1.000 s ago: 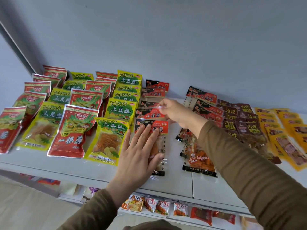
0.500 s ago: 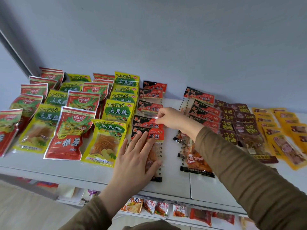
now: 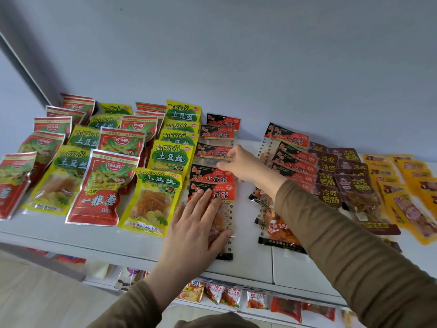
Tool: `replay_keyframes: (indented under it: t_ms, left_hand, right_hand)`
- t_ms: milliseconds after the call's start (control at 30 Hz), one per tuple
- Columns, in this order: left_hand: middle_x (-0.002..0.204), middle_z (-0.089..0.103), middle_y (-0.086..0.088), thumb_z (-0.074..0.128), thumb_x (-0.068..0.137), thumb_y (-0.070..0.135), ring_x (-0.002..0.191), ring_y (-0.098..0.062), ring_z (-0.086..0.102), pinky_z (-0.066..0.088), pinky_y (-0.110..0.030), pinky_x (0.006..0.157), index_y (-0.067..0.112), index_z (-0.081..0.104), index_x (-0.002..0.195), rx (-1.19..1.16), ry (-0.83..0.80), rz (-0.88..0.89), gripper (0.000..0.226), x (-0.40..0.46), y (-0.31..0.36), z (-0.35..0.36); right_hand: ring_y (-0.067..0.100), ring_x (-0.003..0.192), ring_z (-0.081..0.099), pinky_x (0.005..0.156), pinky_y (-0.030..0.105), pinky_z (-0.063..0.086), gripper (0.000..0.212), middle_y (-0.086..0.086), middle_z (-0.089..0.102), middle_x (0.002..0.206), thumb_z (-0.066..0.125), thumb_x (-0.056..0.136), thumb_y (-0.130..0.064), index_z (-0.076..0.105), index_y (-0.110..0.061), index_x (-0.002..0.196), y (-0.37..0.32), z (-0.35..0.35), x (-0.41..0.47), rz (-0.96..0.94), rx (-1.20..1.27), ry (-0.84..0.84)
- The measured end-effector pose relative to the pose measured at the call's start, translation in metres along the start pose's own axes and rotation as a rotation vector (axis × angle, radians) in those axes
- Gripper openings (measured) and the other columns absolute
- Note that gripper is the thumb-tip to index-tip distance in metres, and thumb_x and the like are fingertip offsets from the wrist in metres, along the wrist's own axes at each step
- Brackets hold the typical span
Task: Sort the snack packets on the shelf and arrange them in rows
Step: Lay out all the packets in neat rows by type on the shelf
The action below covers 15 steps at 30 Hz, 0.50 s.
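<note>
A row of black-and-red gluten packets runs back from the shelf's front in the middle. My left hand (image 3: 197, 229) lies flat with straight fingers on the nearest black-and-red packet (image 3: 223, 197). My right hand (image 3: 241, 165) reaches across and pinches the edge of a black-and-red packet (image 3: 212, 153) farther back in the same row. To the left lie rows of yellow-green potato packets (image 3: 152, 200) and red scallion packets (image 3: 102, 188).
A second row of black-and-red packets (image 3: 289, 138) lies to the right, then dark brown packets (image 3: 329, 183) and orange-yellow packets (image 3: 411, 209). The white shelf (image 3: 248, 263) backs onto a grey wall. A lower shelf holds more small packets (image 3: 236, 297).
My right hand has drawn back toward me along the black-and-red row with a packet's edge pinched. My left hand has stayed flat on the front packet.
</note>
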State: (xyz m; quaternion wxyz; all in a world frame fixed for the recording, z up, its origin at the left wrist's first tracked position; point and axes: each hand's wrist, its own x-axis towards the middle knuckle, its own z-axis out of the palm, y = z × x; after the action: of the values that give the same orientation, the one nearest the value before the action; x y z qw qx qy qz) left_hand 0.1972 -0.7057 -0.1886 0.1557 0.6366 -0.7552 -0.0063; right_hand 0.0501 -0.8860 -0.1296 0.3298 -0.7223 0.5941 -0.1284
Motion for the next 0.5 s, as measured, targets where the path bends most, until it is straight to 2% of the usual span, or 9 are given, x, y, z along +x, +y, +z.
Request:
replay_keyframes:
  t_ms: [33, 100, 167, 233, 367, 467, 500]
  left_hand:
    - [0.167, 0.029, 0.005, 0.037, 0.097, 0.069, 0.157, -0.016, 0.018, 0.029, -0.050, 0.123, 0.029, 0.037, 0.156, 0.005, 0.004, 0.000, 0.071, 0.000, 0.000, 0.000]
    - [0.167, 0.029, 0.006, 0.038, 0.097, 0.069, 0.157, -0.015, 0.017, 0.027, -0.048, 0.124, 0.029, 0.037, 0.156, 0.014, 0.010, 0.003, 0.071, 0.000, 0.000, 0.001]
    - [0.167, 0.029, 0.005, 0.038, 0.097, 0.069, 0.157, -0.015, 0.018, 0.026, -0.048, 0.124, 0.029, 0.037, 0.156, 0.014, 0.013, 0.004, 0.071, -0.001, 0.000, 0.002]
    - [0.167, 0.029, 0.005, 0.039, 0.097, 0.068, 0.157, -0.016, 0.018, 0.027, -0.048, 0.124, 0.029, 0.038, 0.156, 0.006, 0.014, 0.003, 0.071, -0.001, 0.000, 0.002]
    - [0.168, 0.026, 0.006, 0.036, 0.097, 0.070, 0.157, -0.015, 0.015, 0.027, -0.049, 0.124, 0.029, 0.035, 0.157, -0.003, -0.006, 0.002, 0.072, -0.001, -0.001, 0.001]
    - [0.169, 0.022, 0.008, 0.033, 0.097, 0.071, 0.158, -0.013, 0.011, 0.026, -0.047, 0.124, 0.030, 0.032, 0.158, 0.000, -0.025, 0.001, 0.073, 0.000, -0.001, -0.001]
    - [0.169, 0.022, 0.008, 0.033, 0.097, 0.071, 0.158, -0.012, 0.010, 0.026, -0.046, 0.124, 0.031, 0.032, 0.158, 0.001, -0.028, 0.001, 0.073, 0.001, -0.001, -0.001]
  right_hand:
    - [0.016, 0.084, 0.066, 0.065, 0.030, 0.054, 0.057, -0.003, 0.060, 0.105, 0.061, 0.092, -0.055, 0.042, -0.018, 0.131, 0.000, 0.000, 0.001, 0.011, -0.009, -0.010]
    - [0.020, 0.102, 0.064, 0.080, 0.034, 0.054, 0.064, 0.004, 0.059, 0.123, 0.059, 0.092, -0.058, 0.043, -0.016, 0.137, 0.002, 0.003, 0.004, -0.008, -0.096, 0.008]
    - [0.025, 0.119, 0.058, 0.094, 0.038, 0.049, 0.069, 0.008, 0.051, 0.138, 0.058, 0.092, -0.060, 0.043, -0.016, 0.142, 0.004, 0.005, 0.006, -0.030, -0.148, 0.051]
    - [0.027, 0.126, 0.054, 0.098, 0.038, 0.046, 0.072, 0.009, 0.047, 0.145, 0.058, 0.092, -0.058, 0.039, -0.015, 0.147, 0.004, 0.005, 0.008, -0.037, -0.129, 0.078]
    - [0.022, 0.115, 0.058, 0.084, 0.031, 0.049, 0.064, 0.008, 0.052, 0.144, 0.060, 0.097, -0.042, 0.034, -0.012, 0.148, 0.001, 0.003, 0.016, -0.017, 0.025, 0.095]
    - [0.026, 0.116, 0.060, 0.096, 0.042, 0.052, 0.058, 0.009, 0.056, 0.139, 0.059, 0.099, -0.031, 0.034, -0.012, 0.147, 0.002, 0.004, 0.022, 0.022, 0.087, 0.113]
    - [0.026, 0.114, 0.062, 0.096, 0.044, 0.053, 0.057, 0.008, 0.059, 0.135, 0.061, 0.098, -0.029, 0.035, -0.012, 0.146, 0.002, 0.005, 0.024, 0.033, 0.094, 0.112]
